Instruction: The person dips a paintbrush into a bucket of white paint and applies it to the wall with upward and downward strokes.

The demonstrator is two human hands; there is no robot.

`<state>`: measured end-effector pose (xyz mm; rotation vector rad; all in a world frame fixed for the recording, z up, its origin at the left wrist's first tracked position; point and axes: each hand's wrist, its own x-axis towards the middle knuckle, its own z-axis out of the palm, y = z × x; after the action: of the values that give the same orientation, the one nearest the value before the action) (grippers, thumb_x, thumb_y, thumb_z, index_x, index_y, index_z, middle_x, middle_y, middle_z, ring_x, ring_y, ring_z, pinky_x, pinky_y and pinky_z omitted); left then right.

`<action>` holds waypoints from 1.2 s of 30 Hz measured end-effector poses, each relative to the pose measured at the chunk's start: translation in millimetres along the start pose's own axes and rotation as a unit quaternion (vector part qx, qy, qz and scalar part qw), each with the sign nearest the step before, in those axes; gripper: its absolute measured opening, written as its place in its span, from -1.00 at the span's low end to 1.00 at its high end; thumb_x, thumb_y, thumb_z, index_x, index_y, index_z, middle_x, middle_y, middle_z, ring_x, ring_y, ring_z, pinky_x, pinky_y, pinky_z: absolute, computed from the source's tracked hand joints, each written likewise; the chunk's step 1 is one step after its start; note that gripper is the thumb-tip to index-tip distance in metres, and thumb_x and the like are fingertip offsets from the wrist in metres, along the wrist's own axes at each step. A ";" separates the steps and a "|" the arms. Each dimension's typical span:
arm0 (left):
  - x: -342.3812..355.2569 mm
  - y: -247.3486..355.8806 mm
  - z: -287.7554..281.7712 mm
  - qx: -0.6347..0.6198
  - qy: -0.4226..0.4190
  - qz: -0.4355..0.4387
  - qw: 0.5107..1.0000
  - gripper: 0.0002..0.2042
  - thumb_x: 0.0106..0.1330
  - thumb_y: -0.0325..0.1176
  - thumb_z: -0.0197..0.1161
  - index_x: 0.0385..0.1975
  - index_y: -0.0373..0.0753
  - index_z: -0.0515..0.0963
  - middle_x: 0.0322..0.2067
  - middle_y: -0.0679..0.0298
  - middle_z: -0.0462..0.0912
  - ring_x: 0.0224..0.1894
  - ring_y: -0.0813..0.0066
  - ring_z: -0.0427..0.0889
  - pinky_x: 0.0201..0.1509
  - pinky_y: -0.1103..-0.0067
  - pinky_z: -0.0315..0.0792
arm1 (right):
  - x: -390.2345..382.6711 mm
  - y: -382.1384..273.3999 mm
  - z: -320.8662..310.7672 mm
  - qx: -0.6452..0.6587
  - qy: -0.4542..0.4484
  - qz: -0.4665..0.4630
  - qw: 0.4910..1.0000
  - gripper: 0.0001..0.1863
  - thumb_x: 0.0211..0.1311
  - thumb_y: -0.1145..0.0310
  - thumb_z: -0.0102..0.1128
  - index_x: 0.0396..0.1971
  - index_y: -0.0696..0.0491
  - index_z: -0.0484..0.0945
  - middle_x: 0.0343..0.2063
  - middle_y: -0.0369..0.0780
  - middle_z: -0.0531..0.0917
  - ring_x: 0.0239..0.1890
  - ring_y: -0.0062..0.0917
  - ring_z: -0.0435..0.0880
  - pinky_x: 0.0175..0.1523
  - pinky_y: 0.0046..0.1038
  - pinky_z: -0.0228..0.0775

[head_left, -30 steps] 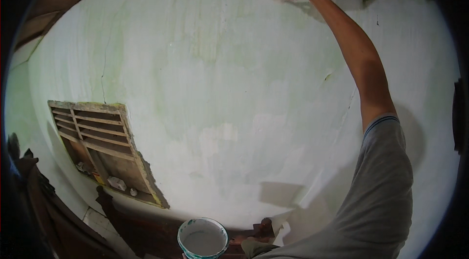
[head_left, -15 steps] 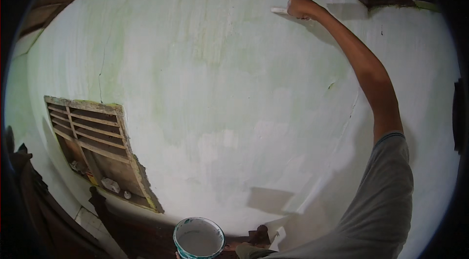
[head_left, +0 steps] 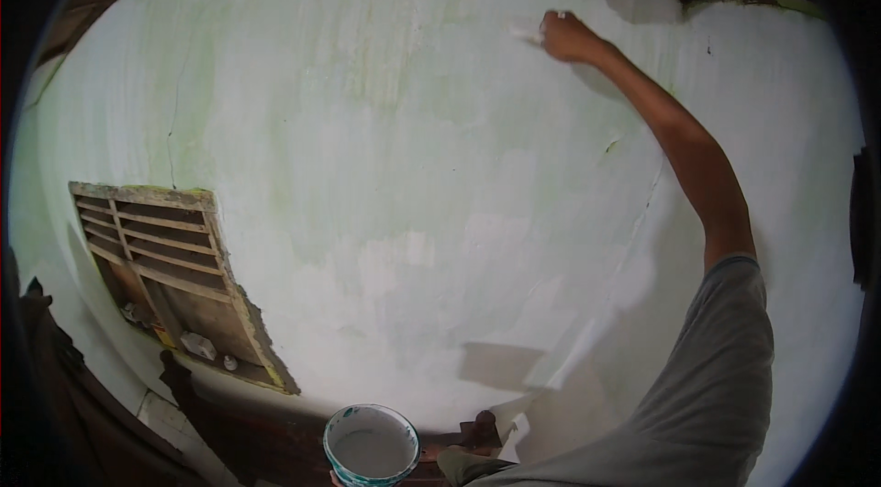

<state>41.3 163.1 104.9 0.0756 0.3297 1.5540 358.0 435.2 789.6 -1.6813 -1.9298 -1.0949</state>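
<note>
One right hand (head_left: 571, 36), high above and to the right of the bucket (head_left: 372, 420), is closed around one pale tool (head_left: 527, 31), too blurred to name exactly, at the green-and-white wall (head_left: 367, 184). One left hand (head_left: 335, 480) shows only as fingers against the left outer side of that one bucket, which contains whitish liquid (head_left: 370, 458); how firmly it grips I cannot tell. Up and left of the bucket is one slatted wooden frame (head_left: 172, 271), with one white block (head_left: 197, 346) and one small white bottle (head_left: 230, 362) on its ledge.
</note>
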 end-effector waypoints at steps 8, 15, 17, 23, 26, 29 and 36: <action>-5.9 -0.2 1.8 0.006 -0.008 -0.006 1.000 -0.19 -0.07 0.36 -0.10 0.17 0.00 0.07 0.20 0.22 0.07 0.19 0.09 0.06 0.08 -0.03 0.05 | 0.8 2.4 -65.3 0.118 -0.047 0.051 0.991 -0.66 -0.05 0.29 -0.01 -0.47 0.34 0.42 -0.72 -0.11 0.49 -0.77 -0.49 0.42 -0.70 -0.47 0.23; -13.6 -1.0 -7.5 0.004 -0.005 -0.002 1.000 -0.19 -0.07 0.37 -0.10 0.17 0.01 0.06 0.20 0.23 0.06 0.20 0.10 0.04 0.08 -0.04 0.04 | 16.1 -20.1 -15.7 0.015 0.135 0.044 0.990 -0.60 0.08 0.29 -0.09 -0.13 0.23 0.32 -0.17 0.14 0.43 -0.13 -0.04 0.47 -0.06 -0.19 0.34; -16.1 -2.8 -16.5 0.000 -0.007 0.005 1.000 -0.19 -0.07 0.37 -0.10 0.17 0.01 0.06 0.20 0.23 0.06 0.20 0.10 0.04 0.09 -0.04 0.03 | -25.6 -38.7 4.1 0.040 0.008 0.032 0.999 -0.50 0.06 0.38 -0.20 0.06 0.21 0.19 -0.06 0.12 0.34 -0.06 -0.06 0.40 0.00 -0.19 0.29; -27.9 -3.9 -36.3 -0.030 -0.033 -0.022 0.999 -0.19 -0.07 0.37 -0.11 0.18 0.02 0.04 0.21 0.24 0.04 0.21 0.11 0.01 0.11 -0.04 -0.03 | -116.6 -76.9 46.1 0.043 -0.157 -0.034 0.986 -0.55 0.03 0.44 -0.13 -0.05 0.34 0.25 -0.09 0.18 0.36 -0.08 -0.10 0.44 -0.05 -0.22 0.34; -43.6 -5.0 21.6 0.043 0.016 0.037 0.998 -0.21 -0.05 0.36 -0.13 0.18 0.04 0.05 0.21 0.24 0.05 0.21 0.11 0.03 0.09 -0.05 0.01 | -90.3 -66.2 40.3 0.082 -0.219 -0.056 0.971 -0.65 -0.01 0.29 -0.04 -0.55 0.36 0.44 -0.64 0.03 0.50 -0.57 -0.32 0.51 -0.42 -0.30 0.40; -54.1 1.1 32.4 -0.118 0.074 0.006 0.990 -0.19 -0.05 0.36 -0.13 0.18 0.01 0.05 0.21 0.23 0.04 0.21 0.11 0.04 0.10 -0.03 0.03 | -39.6 -51.0 2.6 0.113 -0.159 -0.070 0.978 -0.69 -0.08 0.30 0.01 -0.73 0.29 0.43 -0.78 -0.08 0.47 -0.78 -0.43 0.42 -0.69 -0.34 0.26; -52.0 -11.7 43.6 0.296 -0.186 0.407 0.844 -0.20 -0.07 0.32 -0.03 0.14 -0.09 0.12 0.14 0.22 0.17 0.13 0.17 0.20 0.09 0.11 0.16 | -3.1 -34.3 11.7 0.057 0.140 0.017 0.988 -0.64 -0.09 0.45 -0.12 -0.27 0.37 0.34 -0.28 0.19 0.48 -0.23 0.01 0.50 -0.13 -0.16 0.37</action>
<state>64.6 118.4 151.8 1.1169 0.4930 2.1592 328.8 441.9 769.1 -1.4114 -1.7444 -1.1179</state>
